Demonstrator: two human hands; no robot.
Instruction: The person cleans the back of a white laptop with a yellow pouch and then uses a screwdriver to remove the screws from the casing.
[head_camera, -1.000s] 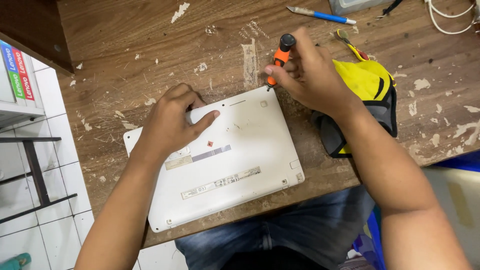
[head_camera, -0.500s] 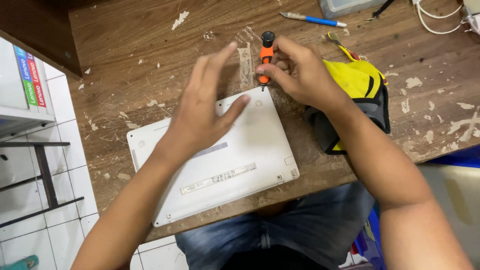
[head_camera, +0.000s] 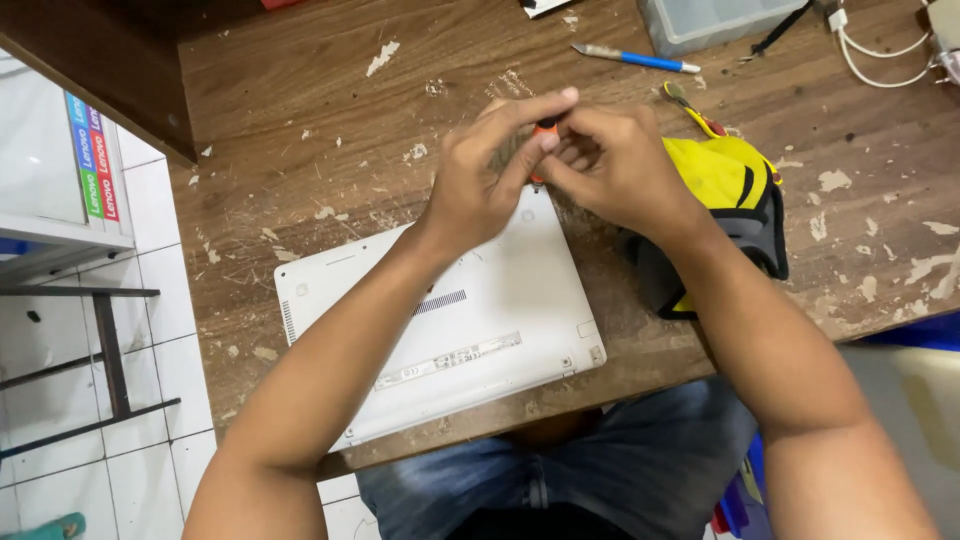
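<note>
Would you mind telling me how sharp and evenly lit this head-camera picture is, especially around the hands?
Head view: light is soft and even, with only faint shadows under the white laptop; the left hand is slightly motion-blurred at the fingers; the right hand is sharper; the orange screwdriver between them is mostly hidden; edges bow mildly from the wide lens.

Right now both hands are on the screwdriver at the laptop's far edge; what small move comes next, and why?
Probably keep the screwdriver upright and turn it with the right hand while the left hand steadies its top. Both hands cluster on it above the far edge of the white laptop, which lies base up; the tip is hidden.
</note>
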